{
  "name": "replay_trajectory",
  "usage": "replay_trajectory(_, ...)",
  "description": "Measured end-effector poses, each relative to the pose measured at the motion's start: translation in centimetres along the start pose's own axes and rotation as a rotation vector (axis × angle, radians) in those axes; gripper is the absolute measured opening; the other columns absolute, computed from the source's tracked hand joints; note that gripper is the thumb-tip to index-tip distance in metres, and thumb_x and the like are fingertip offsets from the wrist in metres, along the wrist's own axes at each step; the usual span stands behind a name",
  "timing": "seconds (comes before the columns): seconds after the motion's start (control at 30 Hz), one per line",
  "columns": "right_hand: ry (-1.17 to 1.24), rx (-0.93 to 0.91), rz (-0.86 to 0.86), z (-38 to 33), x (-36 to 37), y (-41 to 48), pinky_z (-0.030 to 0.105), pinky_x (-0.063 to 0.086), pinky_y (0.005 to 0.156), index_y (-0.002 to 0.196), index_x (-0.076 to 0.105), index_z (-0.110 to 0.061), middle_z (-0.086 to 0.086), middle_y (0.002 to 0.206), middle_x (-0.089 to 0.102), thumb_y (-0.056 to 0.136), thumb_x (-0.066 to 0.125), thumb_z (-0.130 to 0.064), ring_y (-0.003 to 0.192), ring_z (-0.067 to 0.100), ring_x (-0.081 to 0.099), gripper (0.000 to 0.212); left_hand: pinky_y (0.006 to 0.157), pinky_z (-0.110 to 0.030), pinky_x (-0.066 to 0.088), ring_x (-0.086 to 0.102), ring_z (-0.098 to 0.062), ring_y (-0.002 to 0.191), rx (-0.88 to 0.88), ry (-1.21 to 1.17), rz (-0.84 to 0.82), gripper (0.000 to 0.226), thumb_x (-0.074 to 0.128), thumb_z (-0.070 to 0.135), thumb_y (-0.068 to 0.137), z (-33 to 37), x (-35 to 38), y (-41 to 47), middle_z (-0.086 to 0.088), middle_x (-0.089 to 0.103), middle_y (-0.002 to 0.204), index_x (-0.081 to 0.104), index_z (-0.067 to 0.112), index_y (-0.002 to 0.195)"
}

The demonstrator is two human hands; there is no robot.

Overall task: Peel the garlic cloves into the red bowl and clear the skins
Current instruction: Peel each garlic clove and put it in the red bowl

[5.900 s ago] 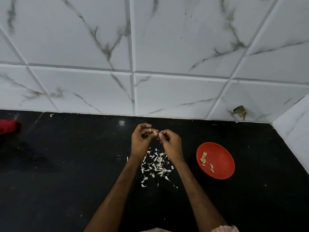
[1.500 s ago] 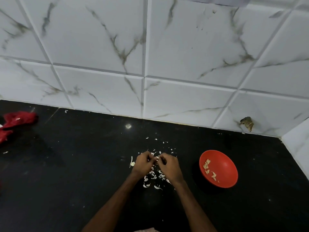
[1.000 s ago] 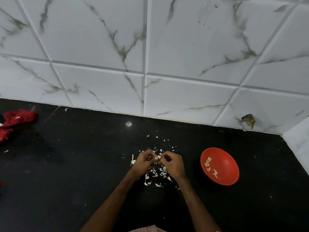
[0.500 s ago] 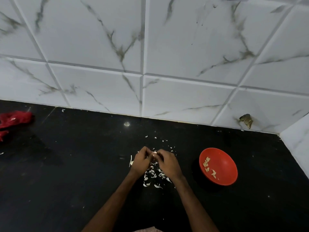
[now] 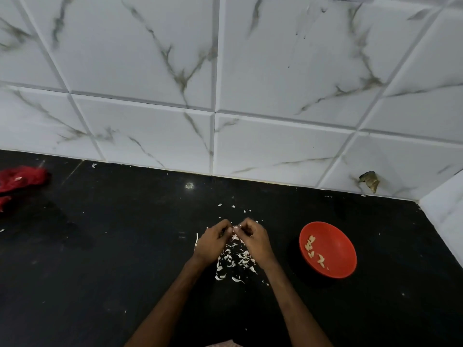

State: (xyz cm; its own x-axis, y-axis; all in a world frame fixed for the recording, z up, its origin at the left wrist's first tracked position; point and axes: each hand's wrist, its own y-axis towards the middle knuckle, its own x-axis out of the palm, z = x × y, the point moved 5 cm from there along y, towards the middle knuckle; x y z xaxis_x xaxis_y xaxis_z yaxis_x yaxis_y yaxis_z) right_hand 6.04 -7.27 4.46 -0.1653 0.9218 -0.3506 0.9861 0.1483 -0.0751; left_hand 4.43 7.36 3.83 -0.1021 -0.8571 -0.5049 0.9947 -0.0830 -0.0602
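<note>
My left hand [image 5: 211, 242] and my right hand [image 5: 254, 241] meet fingertip to fingertip low over the black counter, both pinching a small garlic clove [image 5: 235, 228] that is mostly hidden by the fingers. Under and just behind the hands lies a scatter of white garlic skins [image 5: 235, 261]. To the right sits the red bowl [image 5: 335, 236], holding several peeled cloves [image 5: 313, 250] near its left side.
A crumpled red cloth [image 5: 21, 177] lies at the far left of the black counter [image 5: 112, 246]. White marble-look tiled wall [image 5: 225, 108] rises behind, and a side wall [image 5: 446, 216] closes the right corner beyond the bowl.
My hands have stayed together over the skins, working the clove between the fingertips. The camera view shifted slightly; the bowl and skins have not moved.
</note>
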Motion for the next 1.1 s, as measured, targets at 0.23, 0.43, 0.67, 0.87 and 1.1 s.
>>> replay_trajectory(0.23, 0.373, 0.186, 0.023, -0.4, 0.6, -0.1, 0.025, 0.053, 0.074, 0.082, 0.066, -0.008, 0.002, 0.075, 0.068, 0.097, 0.063, -0.006, 0.077, 0.014, 0.063, 0.016, 0.062, -0.030, 0.041, 0.048, -0.010, 0.062, -0.058, -0.359, 0.072, 0.031, 0.050, 0.020, 0.105, 1.7, 0.7, 0.1, -0.001, 0.053, 0.064, 0.053, 0.013, 0.075)
replay_trajectory(0.43, 0.002, -0.071, 0.161, -2.6, -0.1, 0.5, 0.037, 0.055, 0.069, 0.082, 0.062, -0.019, -0.003, 0.076, 0.067, 0.098, 0.063, -0.018, 0.074, 0.019, 0.067, 0.015, 0.042, -0.019, 0.021, 0.030, -0.006, 0.050, -0.323, -0.739, 0.055, 0.038, 0.046, 0.028, 0.105, 3.0, 1.2, 0.0, 0.008, 0.037, 0.057, 0.050, 0.019, 0.069)
replay_trajectory(0.67, -0.375, 0.111, 0.280, -5.2, 0.3, 0.3, 0.040, 0.050, 0.067, 0.070, 0.058, -0.020, -0.001, 0.072, 0.064, 0.103, 0.045, -0.028, 0.071, 0.019, 0.062, 0.036, 0.056, -0.023, 0.037, 0.043, -0.006, 0.060, -0.124, -0.702, 0.046, 0.027, 0.046, 0.016, 0.106, 3.5, 0.2, 0.4, 0.003, 0.049, 0.064, 0.059, 0.007, 0.083)
replay_trajectory(0.87, -0.187, 0.134, 0.192, -5.3, 0.6, 0.9, 0.039, 0.051, 0.067, 0.059, 0.059, -0.018, 0.002, 0.061, 0.064, 0.106, 0.043, -0.042, 0.065, 0.021, 0.065, 0.055, 0.063, -0.024, 0.044, 0.049, -0.009, 0.066, -0.041, -0.527, 0.075, 0.029, 0.045, 0.016, 0.106, 3.9, -0.8, 0.9, 0.002, 0.053, 0.070, 0.057, 0.010, 0.081)
replay_trajectory(1.1, 0.074, 0.164, 0.162, -3.1, 0.2, 1.1, 0.042, 0.049, 0.069, 0.067, 0.067, -0.015, -0.002, 0.062, 0.062, 0.102, 0.053, -0.042, 0.063, 0.011, 0.057, 0.047, 0.068, -0.030, 0.048, 0.057, -0.007, 0.069, -0.023, -0.387, 0.135, 0.024, 0.052, 0.022, 0.104, 2.6, -0.9, 1.1, 0.006, 0.064, 0.073, 0.064, 0.012, 0.085)
